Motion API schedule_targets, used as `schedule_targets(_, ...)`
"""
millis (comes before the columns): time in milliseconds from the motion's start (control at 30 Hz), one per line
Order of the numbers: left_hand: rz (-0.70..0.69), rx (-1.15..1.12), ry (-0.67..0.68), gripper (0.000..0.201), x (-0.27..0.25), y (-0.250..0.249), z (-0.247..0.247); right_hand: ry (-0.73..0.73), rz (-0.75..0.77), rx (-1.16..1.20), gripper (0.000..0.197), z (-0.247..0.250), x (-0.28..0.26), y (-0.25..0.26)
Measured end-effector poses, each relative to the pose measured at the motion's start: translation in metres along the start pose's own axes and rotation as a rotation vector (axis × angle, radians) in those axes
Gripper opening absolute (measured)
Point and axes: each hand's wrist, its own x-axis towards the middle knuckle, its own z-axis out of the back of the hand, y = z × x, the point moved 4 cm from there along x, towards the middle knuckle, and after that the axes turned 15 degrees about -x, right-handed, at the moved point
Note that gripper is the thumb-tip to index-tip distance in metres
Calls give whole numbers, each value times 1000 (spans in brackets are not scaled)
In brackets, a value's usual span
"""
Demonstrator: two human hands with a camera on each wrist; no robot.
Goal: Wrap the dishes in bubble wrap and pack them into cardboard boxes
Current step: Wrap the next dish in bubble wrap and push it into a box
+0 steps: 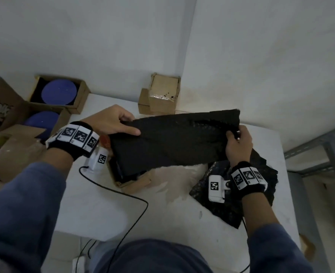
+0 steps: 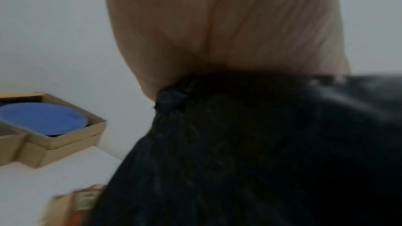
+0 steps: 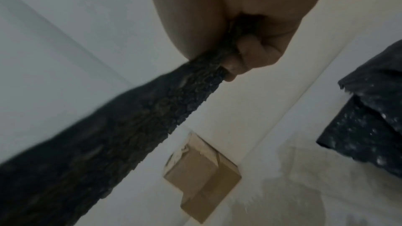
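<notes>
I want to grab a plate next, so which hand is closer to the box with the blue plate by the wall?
Left. The left hand holds the black bubble wrap sheet's left end, just right of the box with the blue plate. The right hand grips the far end.

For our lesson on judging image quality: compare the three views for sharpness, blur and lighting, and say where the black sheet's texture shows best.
Head view: dim, fairly sharp, wide-angle bending of the walls. Left wrist view: smeared throughout, the left hand and blue plate soft. Right wrist view: the black bubble wrap shows its texture near the right hand, blurring farther away.
</notes>
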Motion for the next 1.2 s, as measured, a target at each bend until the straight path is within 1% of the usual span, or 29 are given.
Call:
schedule_targets(67,74,11,-15,28,-12,16,11,41,11,-51,8,-14,-7,0)
schedule_targets(133,145,2,-10,26,-28,34,16,86,14,-75,13,-31,-14,1)
schedule_targets(200,180,35,-35,29,-45,54,20,150,8,-68,18,-52,-20,5)
schedule_targets(267,211,133,-105,28,-61,78,26,203,1,-68,19,-74,-25,8)
schedule_targets(300,239,170,-153,23,-69,92,30,217,-3,-77,19,-84,-27,10)
schedule_targets(367,288,185,-243,18,-83,120,37,242,-13,-97,20,-100,-29,15)
schedule_targets(467,332,206,-321,17,-97,155,40,291,-29,-146,23,-118,-29,20)
schedule_targets(533,363,210,-383,18,-103,169,39,331,-22,-201,29,-127,-27,23)
schedule_targets(600,348,301,-488,34,-107,176,34,364,-22,-267,46,-132,-26,26)
schedule_targets(633,309,370,-555,43,-109,173,28,339,-13,-312,54,-132,-26,27)
schedule_targets(667,248,399,-624,45,-110,166,19,286,13,-346,59,-129,-28,32)
schedule_targets(700,197,386,-677,42,-110,158,7,231,62,-353,58,-128,-32,38)
schedule_targets(733,178,347,-701,37,-110,149,-7,215,130,-322,52,-129,-39,46)
schedule_targets(767,209,291,-707,34,-108,144,-23,261,201,-265,42,-134,-49,54)
schedule_targets(833,337,128,-700,36,-101,148,-55,487,325,-209,27,-154,-77,70)
schedule_targets(867,379,38,-696,39,-98,152,-69,595,384,-228,25,-164,-92,75)
schedule_targets(933,373,-83,-687,40,-90,160,-86,721,472,-296,26,-182,-114,82)
schedule_targets(1033,329,-88,-672,38,-84,163,-86,783,490,-348,30,-192,-128,85)
schedule_targets(1200,196,32,-640,36,-78,162,-55,800,377,-309,31,-188,-151,81)
